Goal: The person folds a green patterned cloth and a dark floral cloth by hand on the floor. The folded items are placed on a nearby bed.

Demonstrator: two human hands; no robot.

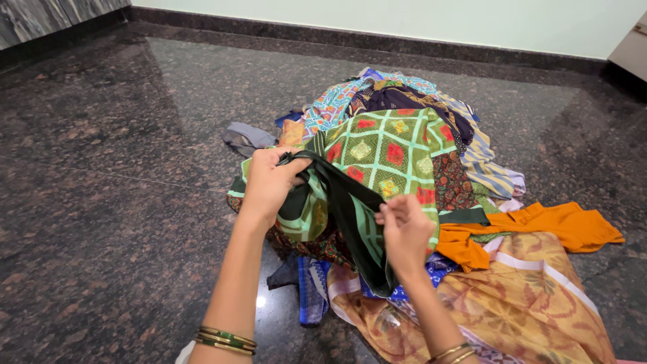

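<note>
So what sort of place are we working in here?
Probably a room in a home: polished dark granite floor, a pale wall with dark skirting, and a pile of patterned clothes on the floor, both hands gripping a green cloth.

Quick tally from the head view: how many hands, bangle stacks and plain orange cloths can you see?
Hands: 2, left hand and right hand, both gripping the green patterned cloth
Bangle stacks: 2
Plain orange cloth: 1
Total: 5

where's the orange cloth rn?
Head view, right side of the pile: the orange cloth lies on the floor, right of the right hand.
</note>
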